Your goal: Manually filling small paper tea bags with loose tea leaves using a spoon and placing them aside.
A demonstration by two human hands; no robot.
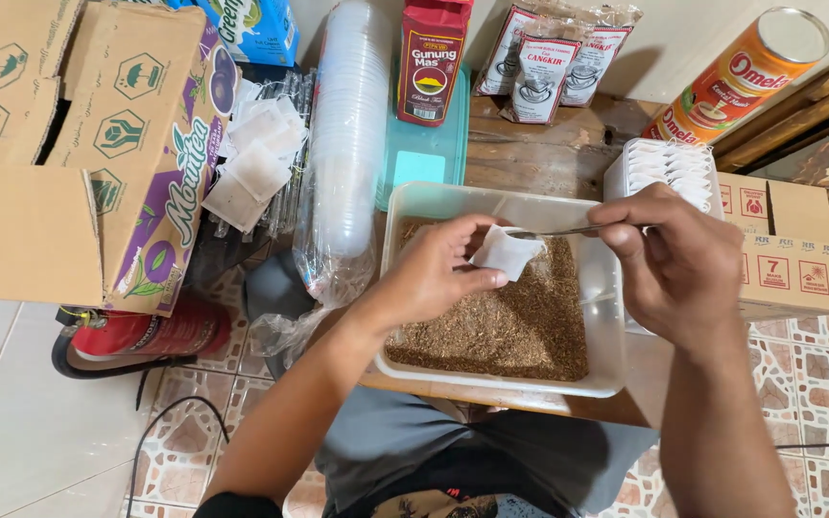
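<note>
- Small white filter bag [508,251]: being pinched open between thumb and fingers of left hand [438,273], hovering over clear plastic tub [610,317], near its far left part.
- Left hand: closing firmly on the bag's lower edge, forearm reaching in from lower left.
- Metal spoon [558,231]: being held level by right hand [680,264], tip entering the bag's mouth; load on the spoon too small to tell.
- Right hand: gripping the spoon handle tightly between thumb and fingers, hovering over the tub's right rim.
- Clear plastic tub: sitting on wooden table [539,153], holding a bed of brown loose tea [510,321].
- Stack of empty white bags [664,168]: standing upright in a white holder just beyond the right hand.
- Sleeve of clear plastic cups [349,144]: lying to the left of the tub.
- Red tea packet [431,62] and teal lid [424,153]: resting behind the tub.
- Orange tin [741,77]: lying tilted at far right.
- Cardboard boxes [69,144]: standing at left on the floor.
</note>
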